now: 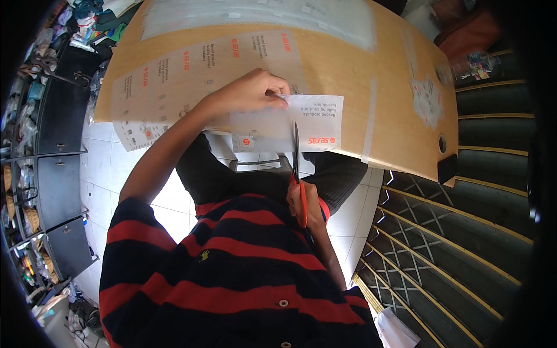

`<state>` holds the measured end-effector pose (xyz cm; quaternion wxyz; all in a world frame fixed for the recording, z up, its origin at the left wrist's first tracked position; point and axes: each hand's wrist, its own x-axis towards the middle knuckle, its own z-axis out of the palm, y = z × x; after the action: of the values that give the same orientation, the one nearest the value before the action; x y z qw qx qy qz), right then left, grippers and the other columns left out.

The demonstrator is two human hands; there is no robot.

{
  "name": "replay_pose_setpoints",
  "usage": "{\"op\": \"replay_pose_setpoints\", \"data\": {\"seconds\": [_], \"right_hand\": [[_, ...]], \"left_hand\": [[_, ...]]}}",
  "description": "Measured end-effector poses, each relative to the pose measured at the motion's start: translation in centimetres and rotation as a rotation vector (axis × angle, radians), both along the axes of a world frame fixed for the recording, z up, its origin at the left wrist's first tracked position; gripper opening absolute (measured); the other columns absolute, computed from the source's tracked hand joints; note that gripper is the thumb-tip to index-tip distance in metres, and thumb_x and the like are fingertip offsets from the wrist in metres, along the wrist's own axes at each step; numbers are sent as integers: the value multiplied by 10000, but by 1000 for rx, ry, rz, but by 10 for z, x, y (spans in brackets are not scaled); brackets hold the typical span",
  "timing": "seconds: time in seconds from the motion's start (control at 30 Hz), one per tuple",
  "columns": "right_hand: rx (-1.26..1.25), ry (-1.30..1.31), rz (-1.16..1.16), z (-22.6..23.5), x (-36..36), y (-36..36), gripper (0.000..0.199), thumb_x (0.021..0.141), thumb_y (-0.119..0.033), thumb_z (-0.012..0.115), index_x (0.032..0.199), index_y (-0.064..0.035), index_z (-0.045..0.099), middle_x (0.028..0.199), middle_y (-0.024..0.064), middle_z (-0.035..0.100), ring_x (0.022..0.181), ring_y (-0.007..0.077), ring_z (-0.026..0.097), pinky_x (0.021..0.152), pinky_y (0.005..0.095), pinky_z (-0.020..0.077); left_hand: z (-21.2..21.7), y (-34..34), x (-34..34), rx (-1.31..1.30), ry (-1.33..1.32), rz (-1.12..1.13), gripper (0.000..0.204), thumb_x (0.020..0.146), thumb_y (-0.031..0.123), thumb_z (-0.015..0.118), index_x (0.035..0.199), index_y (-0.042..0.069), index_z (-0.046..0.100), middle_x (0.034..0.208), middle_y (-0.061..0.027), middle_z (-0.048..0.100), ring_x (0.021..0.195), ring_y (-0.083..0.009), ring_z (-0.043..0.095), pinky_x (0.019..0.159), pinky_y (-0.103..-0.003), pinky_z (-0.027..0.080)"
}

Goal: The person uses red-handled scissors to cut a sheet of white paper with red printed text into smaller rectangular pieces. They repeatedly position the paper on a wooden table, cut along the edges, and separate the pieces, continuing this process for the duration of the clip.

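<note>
My left hand [264, 90] pinches the upper edge of a small, translucent white plastic sheet [325, 116] with orange and grey print. This sheet hangs over the table's near edge. In my right hand [310, 200] is a pair of scissors [296, 156] with red handles and dark blades. The blades point away from me, overlapping the sheet's near edge below my left fingers. How far they cut into the plastic I cannot tell. A larger printed sheet [214, 64] of similar plastic lies on the table beneath and left of my left hand.
The wooden table [342, 69] carries a long stack of clear plastic [261, 17] at its far side. A metal folding gate [429, 232] with yellow strips stands at right. Black cabinets [61, 180] and cluttered shelves [26, 197] line the left. White floor tiles [107, 174] show below.
</note>
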<state>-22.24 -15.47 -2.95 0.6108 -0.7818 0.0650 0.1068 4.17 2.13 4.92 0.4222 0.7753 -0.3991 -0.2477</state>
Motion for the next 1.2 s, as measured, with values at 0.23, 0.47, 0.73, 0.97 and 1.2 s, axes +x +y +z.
{"op": "replay_pose_setpoints", "data": {"seconds": [0.23,0.47,0.73,0.97,1.2], "right_hand": [[111,99,-69,-1,6,4,472,1031,-377,513,744,-4,546,520,44,517,406,133,526,398,302,426],[85,95,-67,-6,5,1,480,1024,-380,556,715,-13,530,502,25,502,393,120,516,380,295,416],[95,103,-68,-4,4,2,468,1025,-374,544,734,-8,535,515,38,499,406,113,501,391,301,406],[146,71,-39,-5,13,4,547,1033,-478,461,775,-4,549,538,28,509,427,110,500,406,297,408],[87,39,-105,-4,17,13,746,965,-718,368,711,-25,479,550,19,439,406,95,466,364,246,362]], "left_hand": [[2,1,-4,-22,-25,32,139,882,139,734,982,48,704,727,-42,693,596,-98,561,577,-266,430],[3,0,-3,-19,-48,28,130,878,131,743,963,37,715,742,-51,706,633,-98,586,601,-279,445],[0,-4,-5,-80,-11,53,137,882,158,738,926,28,739,714,-61,690,607,-111,567,594,-283,438],[-8,-5,-10,-92,-67,-4,138,892,179,732,915,44,743,657,-73,652,545,-126,532,553,-280,404],[-6,-6,-13,-88,-107,18,135,895,194,737,919,61,748,646,-65,653,527,-127,519,539,-289,391]]}}
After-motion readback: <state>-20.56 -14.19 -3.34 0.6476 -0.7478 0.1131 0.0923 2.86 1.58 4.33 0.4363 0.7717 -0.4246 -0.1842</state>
